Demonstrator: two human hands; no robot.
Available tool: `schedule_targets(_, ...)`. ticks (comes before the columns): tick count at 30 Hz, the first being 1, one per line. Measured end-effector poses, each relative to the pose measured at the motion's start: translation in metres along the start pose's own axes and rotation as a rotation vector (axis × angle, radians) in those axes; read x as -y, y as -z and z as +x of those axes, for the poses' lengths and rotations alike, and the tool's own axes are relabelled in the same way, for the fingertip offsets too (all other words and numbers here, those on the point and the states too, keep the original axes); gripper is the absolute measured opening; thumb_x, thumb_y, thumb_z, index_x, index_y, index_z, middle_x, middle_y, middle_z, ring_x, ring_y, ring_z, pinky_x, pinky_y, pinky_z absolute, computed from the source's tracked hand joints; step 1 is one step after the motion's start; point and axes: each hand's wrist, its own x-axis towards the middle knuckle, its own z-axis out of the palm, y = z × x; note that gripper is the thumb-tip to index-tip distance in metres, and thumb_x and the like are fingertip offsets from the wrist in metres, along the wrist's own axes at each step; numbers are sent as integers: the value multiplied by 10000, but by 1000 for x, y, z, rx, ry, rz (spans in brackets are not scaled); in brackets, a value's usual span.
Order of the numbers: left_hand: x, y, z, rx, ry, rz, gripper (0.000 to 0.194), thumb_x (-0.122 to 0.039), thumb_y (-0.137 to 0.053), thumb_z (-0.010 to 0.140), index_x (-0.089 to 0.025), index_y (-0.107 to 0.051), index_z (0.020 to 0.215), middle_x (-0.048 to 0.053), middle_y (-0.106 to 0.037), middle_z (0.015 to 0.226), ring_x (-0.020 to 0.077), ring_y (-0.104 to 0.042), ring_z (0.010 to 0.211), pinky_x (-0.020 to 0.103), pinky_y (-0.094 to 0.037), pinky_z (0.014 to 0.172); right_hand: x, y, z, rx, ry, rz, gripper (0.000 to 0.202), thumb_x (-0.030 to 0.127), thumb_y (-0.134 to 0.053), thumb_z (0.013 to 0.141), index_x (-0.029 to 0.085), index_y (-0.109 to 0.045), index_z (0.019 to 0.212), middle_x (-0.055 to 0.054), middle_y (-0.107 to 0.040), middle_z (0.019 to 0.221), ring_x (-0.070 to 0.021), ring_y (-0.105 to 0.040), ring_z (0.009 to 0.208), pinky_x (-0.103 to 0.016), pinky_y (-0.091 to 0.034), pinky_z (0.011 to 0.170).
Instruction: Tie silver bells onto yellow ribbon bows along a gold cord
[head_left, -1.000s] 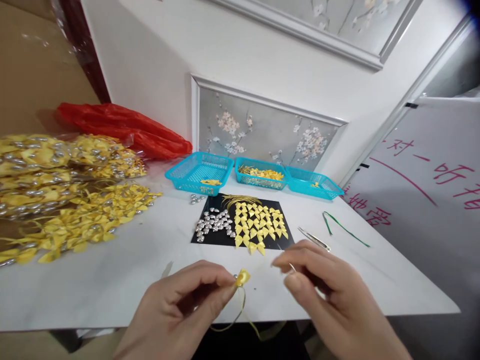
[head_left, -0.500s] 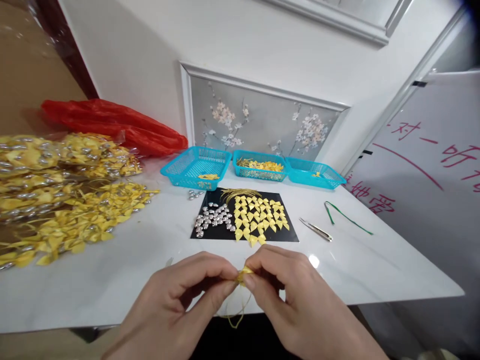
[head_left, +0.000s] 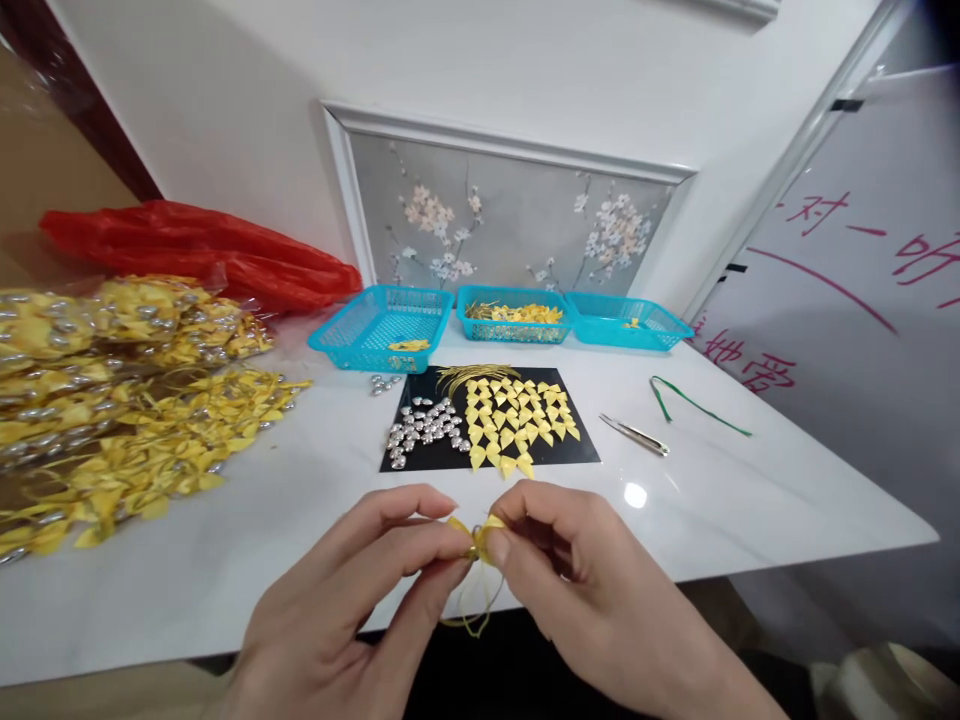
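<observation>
Between both hands, just above the table's front edge, is a small yellow ribbon bow point(head_left: 491, 545) with thin yellow cord point(head_left: 480, 625) hanging below it. My left hand point(head_left: 367, 590) pinches its left side between thumb and fingers, the index finger raised a little. The bow's right side is in the closed thumb and fingers of my right hand point(head_left: 581, 580). Fingertips hide much of the bow. Beyond the hands, a black mat point(head_left: 589, 450) bears rows of yellow bows point(head_left: 517, 420), silver beads point(head_left: 427, 425) and a bundle of yellow cords point(head_left: 476, 378).
Three blue baskets point(head_left: 382, 325) line the wall, with yellow pieces inside. Tweezers point(head_left: 634, 435) and a green cord point(head_left: 705, 408) lie to the right. Finished-looking yellow bow strands with silver beads point(head_left: 150, 440) pile up at left, near a red bag point(head_left: 202, 255).
My left index finger has lifted off the bow and the left grip has shifted, showing more of the bow. The camera view has tilted slightly.
</observation>
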Motion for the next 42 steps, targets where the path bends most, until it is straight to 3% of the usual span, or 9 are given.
schedule_targets(4, 1, 1, 2, 44, -26, 26, 95, -319, -701, 879, -353, -780, 839, 3, -749, 994, 179, -742, 836, 172, -551, 740, -2, 2, -1, 17, -22, 7, 201, 231, -523, 968, 190, -559, 775, 66, -460, 607, -74, -406, 533, -205, -308, 481)
schedule_targets(9, 3, 4, 5, 94, -81, 105, 136, -326, -663, 910, -357, -753, 813, -14, -757, 1016, 162, -746, 884, 142, -532, 792, -4, 4, -2, 45, -37, -80, 191, 275, -510, 997, 200, -584, 838, 56, -518, 641, -85, -458, 554, -214, -346, 509)
schedule_targets(14, 2, 4, 13, 97, -90, 91, 152, -354, -665, 900, -348, -768, 788, -9, -772, 967, 148, -763, 810, 120, -543, 769, -2, 6, -1, 19, 33, -175, 172, 195, -543, 953, 191, -578, 784, 49, -546, 685, -84, -470, 612, -212, -354, 545)
schedule_targets(18, 0, 4, 20, 109, -8, -21, 165, -391, -679, 876, -348, -801, 774, 15, -786, 931, 157, -772, 726, 119, -571, 643, -2, 7, 1, 49, -31, -44, 164, 203, -558, 947, 187, -584, 785, 75, -480, 612, -66, -402, 544, -194, -304, 480)
schedule_targets(25, -5, 5, 26, 286, 161, -246, 118, -318, -689, 862, -344, -786, 799, -7, -772, 728, 168, -741, 618, 156, -581, 567, -5, 7, 4, 94, -94, 187, 209, 301, -569, 978, 185, -587, 805, 93, -435, 526, -62, -377, 459, -199, -286, 439)
schedule_targets(28, -4, 5, 25, 246, 254, -296, 88, -339, -734, 821, -318, -784, 751, -6, -761, 663, 165, -723, 563, 152, -567, 520, -11, 7, -1, -16, -4, 127, 206, 330, -537, 1002, 186, -629, 887, 77, -450, 569, -79, -410, 482, -209, -313, 445)
schedule_targets(32, -1, 7, 23, 218, 378, -316, 63, -351, -780, 770, -290, -773, 757, -12, -765, 680, 162, -715, 592, 155, -574, 541, -18, 7, -10, -275, 282, -164, 87, 154, -585, 950, 215, -645, 944, 23, -596, 789, -92, -519, 606, -205, -422, 525)
schedule_targets(36, -1, 9, 21, 310, 474, -344, 21, -321, -739, 821, -303, -750, 818, -46, -763, 774, 140, -707, 704, 151, -576, 657, -18, 2, -10, -268, 504, -338, 235, 52, -578, 934, 225, -625, 1086, -13, -637, 980, -105, -594, 713, -216, -516, 643)
schedule_targets(42, -3, 10, 19, 366, 518, -425, 13, -313, -728, 838, -307, -737, 832, -65, -733, 763, 124, -688, 708, 143, -556, 661, -18, -7, -5, -354, 637, -460, 167, 45, -532, 959, 168, -620, 1029, -48, -631, 932, -150, -648, 809, -255, -532, 657)
